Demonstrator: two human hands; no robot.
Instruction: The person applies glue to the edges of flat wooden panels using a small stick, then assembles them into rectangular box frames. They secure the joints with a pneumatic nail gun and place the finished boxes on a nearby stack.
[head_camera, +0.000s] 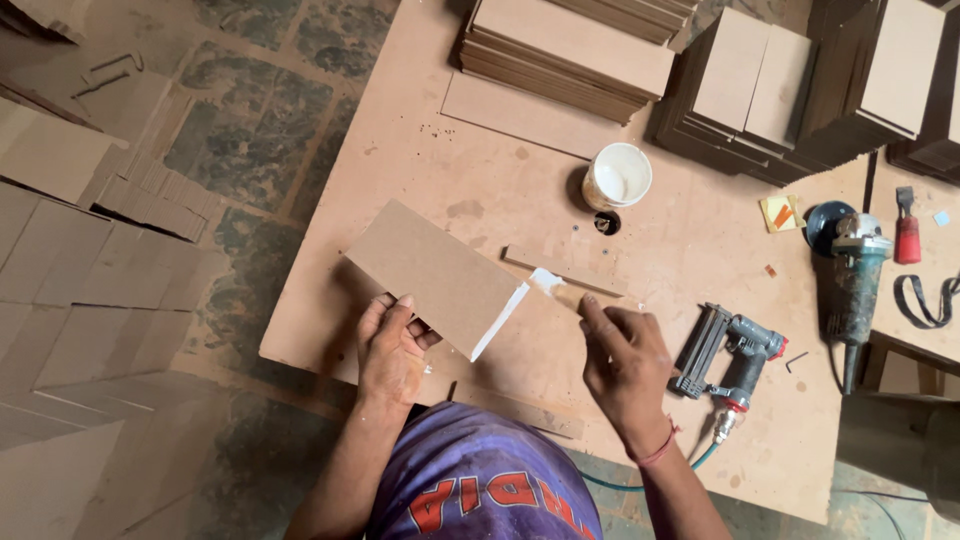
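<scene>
While bench (480, 180) carried stacked boards at far edge, brown panel (435, 275) lay mid-bench, long axis diagonal, glued edge twd R. L hand (392, 350) fingers clamped panel's near edge; R hand (622, 355) pinched glue brush (552, 285) touching that edge. Nail gun (728, 355) just beside R.

A white tub of glue (618, 175) stands mid-desk (690, 250), with stacked fibreboard panels (570, 45) along the far edge. A nail gun (730, 358) lies near the front edge, an angle grinder (850, 262) toward the right edge beside a yellow pad (778, 212).
</scene>
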